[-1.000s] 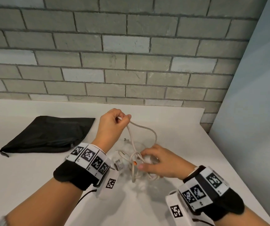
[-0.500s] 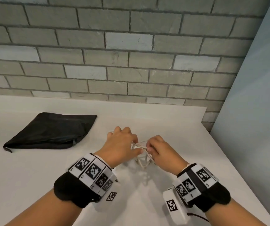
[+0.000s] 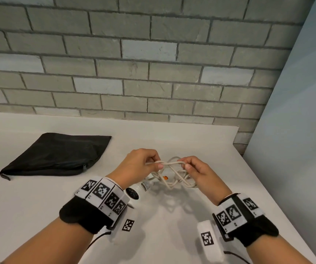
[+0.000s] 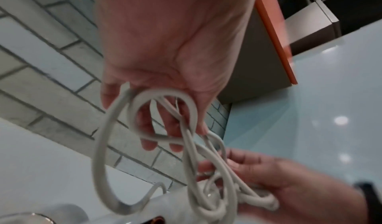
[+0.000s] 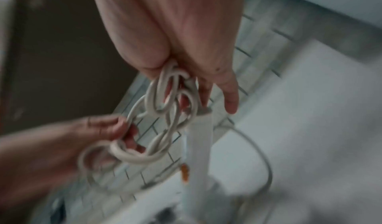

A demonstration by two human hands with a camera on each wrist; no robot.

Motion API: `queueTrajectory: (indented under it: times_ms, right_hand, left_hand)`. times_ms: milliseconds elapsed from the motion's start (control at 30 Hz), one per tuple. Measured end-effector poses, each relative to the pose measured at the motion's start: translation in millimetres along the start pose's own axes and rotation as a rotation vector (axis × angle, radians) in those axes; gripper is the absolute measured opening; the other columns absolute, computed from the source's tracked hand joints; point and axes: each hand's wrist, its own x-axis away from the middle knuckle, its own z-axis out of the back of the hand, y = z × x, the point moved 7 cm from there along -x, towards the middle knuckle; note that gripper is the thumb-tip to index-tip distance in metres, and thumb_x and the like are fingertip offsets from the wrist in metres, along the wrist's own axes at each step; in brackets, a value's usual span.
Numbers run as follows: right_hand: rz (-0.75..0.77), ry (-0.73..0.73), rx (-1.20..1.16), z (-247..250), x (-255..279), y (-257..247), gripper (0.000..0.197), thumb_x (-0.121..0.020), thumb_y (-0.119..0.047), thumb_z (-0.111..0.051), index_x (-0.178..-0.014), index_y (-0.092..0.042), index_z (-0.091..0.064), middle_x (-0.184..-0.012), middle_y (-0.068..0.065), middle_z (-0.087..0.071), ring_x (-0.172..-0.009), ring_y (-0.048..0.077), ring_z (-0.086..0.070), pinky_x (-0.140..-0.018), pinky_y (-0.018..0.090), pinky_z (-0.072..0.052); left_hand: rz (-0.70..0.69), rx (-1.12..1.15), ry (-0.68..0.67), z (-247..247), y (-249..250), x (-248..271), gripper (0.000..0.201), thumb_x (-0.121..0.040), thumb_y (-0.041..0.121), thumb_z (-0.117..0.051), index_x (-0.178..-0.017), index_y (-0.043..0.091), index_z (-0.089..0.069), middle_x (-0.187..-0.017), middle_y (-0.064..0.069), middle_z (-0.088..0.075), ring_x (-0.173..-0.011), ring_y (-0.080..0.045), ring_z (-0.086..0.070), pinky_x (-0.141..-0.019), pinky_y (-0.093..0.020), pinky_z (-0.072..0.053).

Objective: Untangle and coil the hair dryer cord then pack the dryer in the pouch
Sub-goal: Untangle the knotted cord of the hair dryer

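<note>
Above the white counter (image 3: 39, 206) near its right edge, the left hand (image 3: 134, 166) and right hand (image 3: 197, 172) are each pinching the knotted off-white cord (image 3: 172, 163), still untangling; the white hair dryer (image 3: 140, 189) is lying beneath, unpacked, the flat black fabric pouch (image 3: 58, 155) waiting toward the left edge.

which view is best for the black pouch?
Head view: the whole black pouch lies flat on the white table, left of both hands, untouched. Neither wrist view shows it; both are filled with the tangled cord and fingers.
</note>
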Motion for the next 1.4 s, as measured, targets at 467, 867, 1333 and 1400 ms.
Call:
queueTrajectory:
  times_ms: [467, 867, 1333, 1400]
  right_hand:
    - [0.313, 0.015, 0.999, -12.1, 6.3, -45.3, 0.015, -0.088, -0.008, -0.044, -0.099, -0.005, -0.053, -0.098, 0.01, -0.052, -0.08, 0.031, -0.053, -0.063, 0.033, -0.035]
    - [0.119, 0.225, -0.267, 45.5, 19.7, -23.3, 0.017, -0.095, -0.002, -0.033, -0.09, -0.011, -0.047, -0.091, 0.008, -0.055, -0.075, 0.014, -0.067, -0.066, 0.021, -0.055]
    - [0.413, 0.073, 0.643, -6.2, 24.7, -70.7, 0.021, -0.085, -0.013, -0.057, -0.105, -0.008, -0.059, -0.091, 0.001, -0.052, -0.074, 0.013, -0.056, -0.068, 0.018, -0.043]
    - [0.298, 0.171, 0.542, 1.8, 18.0, -64.4, 0.025, -0.082, -0.02, -0.064, -0.103, -0.008, -0.059, -0.087, 0.001, -0.054, -0.069, 0.013, -0.055, -0.062, 0.016, -0.043]
  left_hand:
    - [-0.038, 0.048, 0.07, -18.3, 12.0, -7.4, 0.024, -0.094, 0.026, -0.043, -0.071, 0.024, -0.037, -0.081, 0.004, -0.066, -0.072, -0.013, -0.059, -0.057, -0.016, -0.038]
    - [-0.035, 0.418, 0.17, 11.1, 2.0, -8.2, 0.021, -0.095, 0.022, -0.041, -0.076, 0.013, -0.042, -0.077, 0.004, -0.068, -0.087, -0.029, -0.059, -0.089, -0.042, -0.043]
    - [-0.103, 0.362, 0.137, -12.1, 31.8, -14.9, 0.024, -0.091, 0.028, -0.049, -0.071, 0.017, -0.044, -0.055, 0.006, -0.061, -0.062, -0.021, -0.056, -0.07, -0.046, -0.05]
    - [-0.085, 0.415, 0.096, -16.6, 33.8, -14.6, 0.023, -0.092, 0.028, -0.049, -0.074, 0.013, -0.046, -0.058, 0.001, -0.06, -0.059, -0.021, -0.055, -0.065, -0.042, -0.05]
